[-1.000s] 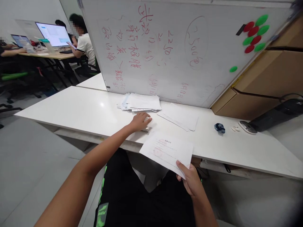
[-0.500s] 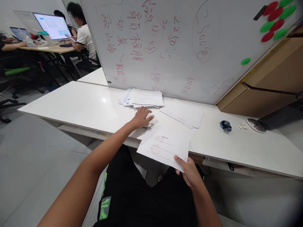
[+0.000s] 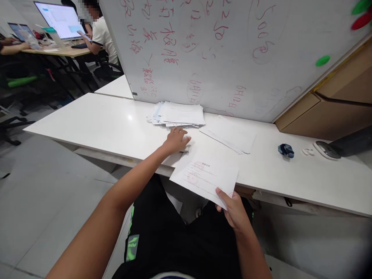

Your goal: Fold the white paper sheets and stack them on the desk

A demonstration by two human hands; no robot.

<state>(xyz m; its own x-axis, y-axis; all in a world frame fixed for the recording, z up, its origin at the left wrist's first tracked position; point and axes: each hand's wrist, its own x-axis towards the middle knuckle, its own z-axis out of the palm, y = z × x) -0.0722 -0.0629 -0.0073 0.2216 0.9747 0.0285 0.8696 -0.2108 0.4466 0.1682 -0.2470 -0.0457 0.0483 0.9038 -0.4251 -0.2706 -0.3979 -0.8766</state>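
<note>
White sheet point(image 3: 209, 184) with round red stamps point(image 3: 192, 178), white desk point(image 3: 99, 124), red writing point(image 3: 168, 42) on white board point(image 3: 258, 85).

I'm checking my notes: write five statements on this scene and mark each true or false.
1. The right hand holds a printed sheet. True.
2. The printed sheet has no red marks. False: it bears several.
3. The left hand is nearer the paper stack than the right hand is. True.
4. A dark blue item lies left of the paper stack. False: it lies right of it.
5. The whiteboard is blank. False: it carries red writing.
</note>
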